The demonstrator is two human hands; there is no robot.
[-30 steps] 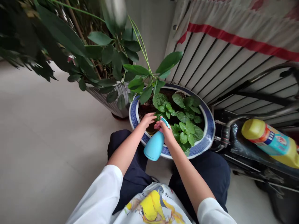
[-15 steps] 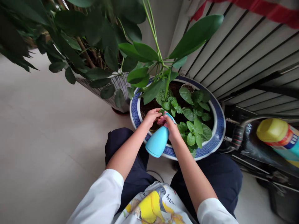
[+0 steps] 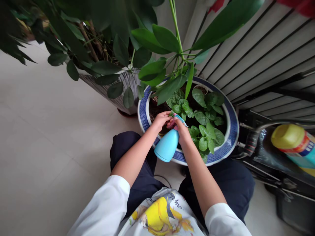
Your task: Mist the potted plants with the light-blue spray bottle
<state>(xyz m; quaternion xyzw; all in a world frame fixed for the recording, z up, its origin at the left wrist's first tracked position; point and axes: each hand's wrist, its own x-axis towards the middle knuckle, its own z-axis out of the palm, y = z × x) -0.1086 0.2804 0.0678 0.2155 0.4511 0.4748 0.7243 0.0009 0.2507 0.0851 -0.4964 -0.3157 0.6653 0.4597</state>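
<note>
My right hand (image 3: 181, 128) grips the neck of a light blue spray bottle (image 3: 167, 146), tilted with its base toward me and its nozzle over the soil. Beside it, my left hand (image 3: 161, 119) has its fingers curled on a small leafy sprig at the near edge of the soil. Both hands are over a wide blue-and-white plant pot (image 3: 231, 131) filled with dark soil and low green leafy plants (image 3: 205, 127). A taller stem with long leaves (image 3: 169, 85) rises from the pot's back.
A large striped pot (image 3: 123, 95) with a big dark-leaved plant stands behind the blue one on the left. A white shutter with dark bars (image 3: 258, 55) is on the right. A bicycle frame (image 3: 275, 154) carries a yellow-capped bottle (image 3: 292, 142). The floor is pale tile (image 3: 49, 147).
My view has moved closer to the pots, so the leaves fill more of the top. Both hands stay at the near edge of the soil, with the left hand's fingers shifted closer to the bottle's nozzle.
</note>
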